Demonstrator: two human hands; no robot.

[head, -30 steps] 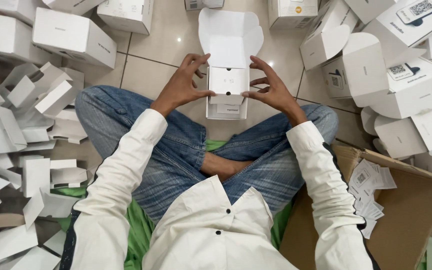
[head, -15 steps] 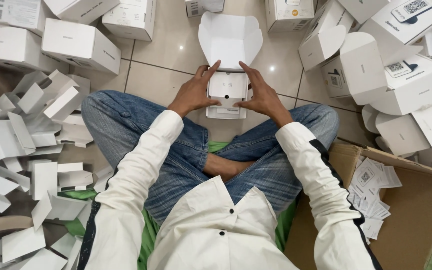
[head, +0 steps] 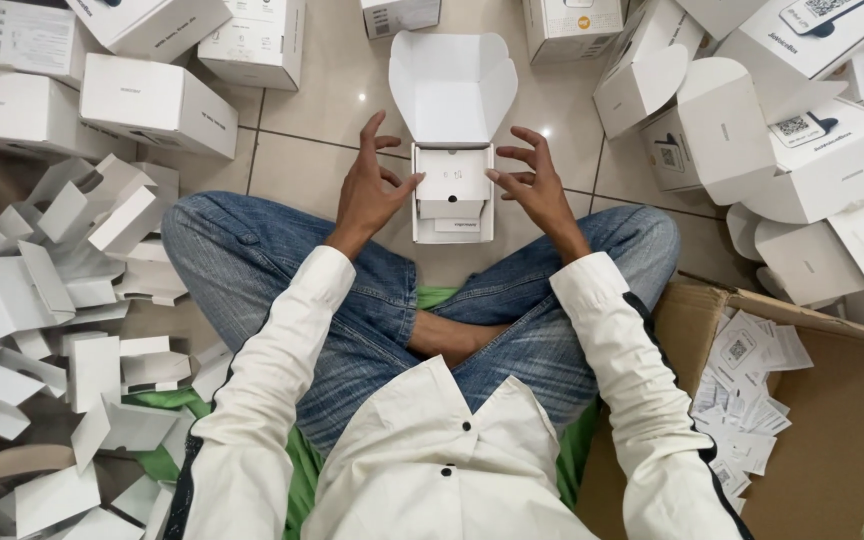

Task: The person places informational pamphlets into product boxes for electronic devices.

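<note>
A small white box [head: 452, 190] sits on the floor [head: 322, 150], lid flipped up, seemingly holding a white insert; both hands, left [head: 370, 190] and right [head: 532, 185], hover beside it, fingers spread.

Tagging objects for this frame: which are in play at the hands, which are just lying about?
In play: open white box on the floor tiles; left hand and right hand at its sides.
Lying about: closed white boxes; folded card inserts; cardboard carton of leaflets.
</note>
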